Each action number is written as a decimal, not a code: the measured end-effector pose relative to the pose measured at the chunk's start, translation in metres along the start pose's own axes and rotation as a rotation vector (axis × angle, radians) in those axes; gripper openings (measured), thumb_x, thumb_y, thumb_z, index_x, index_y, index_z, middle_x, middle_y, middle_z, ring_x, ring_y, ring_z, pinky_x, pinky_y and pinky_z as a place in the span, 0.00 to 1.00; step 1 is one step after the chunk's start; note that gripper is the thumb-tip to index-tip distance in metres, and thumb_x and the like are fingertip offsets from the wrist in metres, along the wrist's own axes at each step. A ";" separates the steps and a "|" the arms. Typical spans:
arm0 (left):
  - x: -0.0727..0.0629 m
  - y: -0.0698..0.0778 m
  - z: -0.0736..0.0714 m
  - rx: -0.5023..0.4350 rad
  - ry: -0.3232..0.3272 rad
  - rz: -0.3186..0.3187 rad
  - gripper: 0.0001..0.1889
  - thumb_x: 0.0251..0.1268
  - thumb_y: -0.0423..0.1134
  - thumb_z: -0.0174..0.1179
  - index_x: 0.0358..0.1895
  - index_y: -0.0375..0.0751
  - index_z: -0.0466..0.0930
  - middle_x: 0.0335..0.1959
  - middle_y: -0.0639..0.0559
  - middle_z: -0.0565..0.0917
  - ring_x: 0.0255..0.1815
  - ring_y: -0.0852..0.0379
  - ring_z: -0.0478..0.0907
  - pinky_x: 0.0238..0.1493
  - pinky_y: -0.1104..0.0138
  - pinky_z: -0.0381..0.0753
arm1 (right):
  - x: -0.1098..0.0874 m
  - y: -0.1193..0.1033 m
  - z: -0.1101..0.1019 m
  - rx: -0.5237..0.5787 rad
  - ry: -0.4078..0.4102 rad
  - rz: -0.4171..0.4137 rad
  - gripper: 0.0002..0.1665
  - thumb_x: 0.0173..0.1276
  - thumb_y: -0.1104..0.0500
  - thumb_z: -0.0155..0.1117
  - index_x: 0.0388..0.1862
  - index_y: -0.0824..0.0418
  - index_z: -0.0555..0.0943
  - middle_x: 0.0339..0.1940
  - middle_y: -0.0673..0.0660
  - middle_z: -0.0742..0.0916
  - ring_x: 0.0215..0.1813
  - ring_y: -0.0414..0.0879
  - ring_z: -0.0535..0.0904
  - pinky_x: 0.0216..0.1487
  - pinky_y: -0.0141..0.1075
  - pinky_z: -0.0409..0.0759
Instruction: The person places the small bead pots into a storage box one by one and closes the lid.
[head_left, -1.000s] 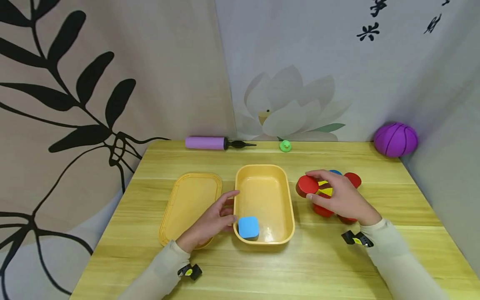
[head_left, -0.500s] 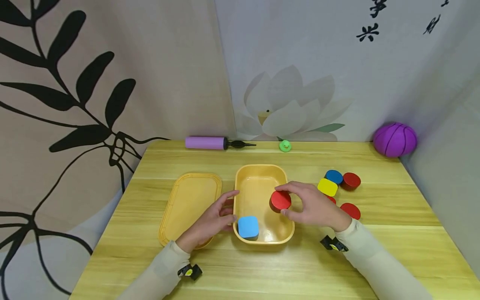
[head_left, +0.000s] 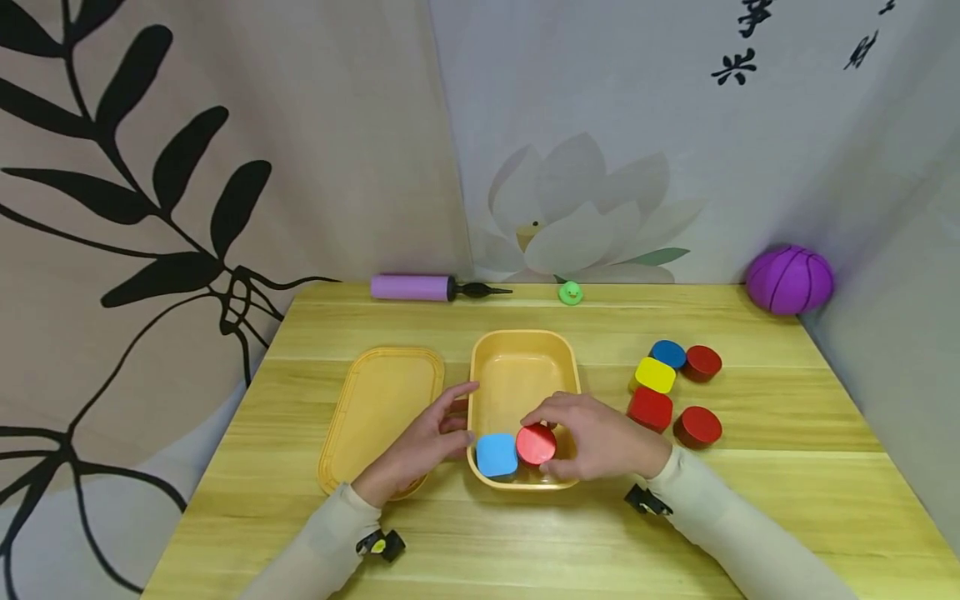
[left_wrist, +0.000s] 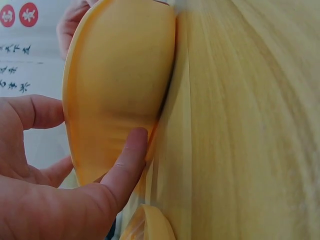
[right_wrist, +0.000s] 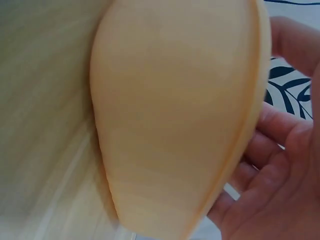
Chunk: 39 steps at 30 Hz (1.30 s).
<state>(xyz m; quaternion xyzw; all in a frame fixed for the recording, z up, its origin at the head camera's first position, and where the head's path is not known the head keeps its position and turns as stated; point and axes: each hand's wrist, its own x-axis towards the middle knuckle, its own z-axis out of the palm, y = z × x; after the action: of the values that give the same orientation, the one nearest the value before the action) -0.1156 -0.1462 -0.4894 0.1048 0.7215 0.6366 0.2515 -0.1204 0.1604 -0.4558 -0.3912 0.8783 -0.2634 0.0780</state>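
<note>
A yellow-orange plastic box [head_left: 521, 379] stands in the middle of the table, in the head view. My left hand [head_left: 420, 446] touches its left side; in the left wrist view the fingers [left_wrist: 134, 142] lie against the outer wall and rim. Inside the box, at the near left corner, sits a light blue square block [head_left: 497, 454]. Right beside it, my right hand [head_left: 603, 437] pinches a red round block [head_left: 536, 444] between fingers and thumb, low in the box. The right wrist view shows mostly the box's outer wall [right_wrist: 170, 100], which hides the blocks.
Left of the box lies a matching lid [head_left: 386, 400]. To the right are a red square block [head_left: 650, 409], a yellow block [head_left: 655, 375], a blue round block [head_left: 668, 353] and two red round blocks [head_left: 698, 427]. Behind stand a purple pump [head_left: 411, 287], green duck [head_left: 571, 292] and purple ball [head_left: 790, 280].
My right hand has carried the red round block leftward from the group of blocks into the box, then down beside the blue block. The left hand has stayed at the box's side.
</note>
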 end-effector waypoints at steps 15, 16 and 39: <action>0.000 -0.001 -0.001 0.017 -0.002 0.007 0.40 0.73 0.34 0.59 0.85 0.59 0.55 0.77 0.36 0.67 0.72 0.40 0.75 0.59 0.58 0.87 | 0.008 0.002 0.000 0.026 -0.178 -0.008 0.27 0.60 0.49 0.82 0.59 0.51 0.88 0.45 0.40 0.89 0.40 0.38 0.81 0.44 0.30 0.80; 0.000 -0.002 -0.001 0.017 -0.001 0.004 0.40 0.73 0.34 0.59 0.85 0.59 0.55 0.77 0.36 0.68 0.71 0.40 0.75 0.59 0.58 0.87 | 0.008 0.002 -0.001 0.034 -0.187 -0.003 0.27 0.60 0.50 0.82 0.58 0.51 0.88 0.43 0.39 0.89 0.38 0.38 0.81 0.43 0.30 0.79; 0.001 0.001 0.000 -0.011 -0.009 -0.012 0.41 0.74 0.33 0.57 0.86 0.56 0.53 0.78 0.37 0.67 0.69 0.40 0.77 0.53 0.54 0.89 | -0.009 0.007 -0.027 0.071 0.080 0.052 0.23 0.68 0.52 0.76 0.60 0.54 0.86 0.53 0.50 0.91 0.48 0.44 0.86 0.49 0.43 0.86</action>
<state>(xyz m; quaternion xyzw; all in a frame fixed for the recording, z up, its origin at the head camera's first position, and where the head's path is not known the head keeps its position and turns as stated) -0.1160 -0.1454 -0.4889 0.1021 0.7174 0.6386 0.2590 -0.1283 0.1817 -0.4374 -0.3543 0.8808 -0.3076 0.0636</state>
